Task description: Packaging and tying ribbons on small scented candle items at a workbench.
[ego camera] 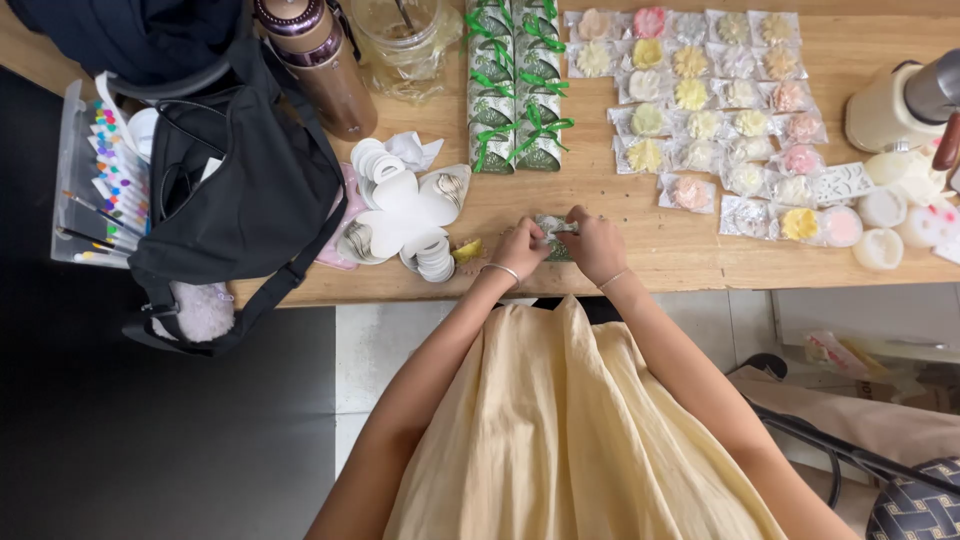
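Wooden bench (640, 260): left hand (520, 250) and right hand (595, 245), fingers pinched shut on one small box (553, 238). Beyond fingers, eight ribboned boxes (515, 90) finished; wrapped flowers (700, 100) remain.

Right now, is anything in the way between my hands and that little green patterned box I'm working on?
Nothing visible. The left hand and right hand are both already on the small box at the table edge.

The small green box (555, 240) is mostly hidden between the left hand (520, 248) and right hand (596, 246). The jar (402, 40) and bottle (318, 60) are cropped at the far edge; the wrapped flowers (700, 95) are too small to tell apart.
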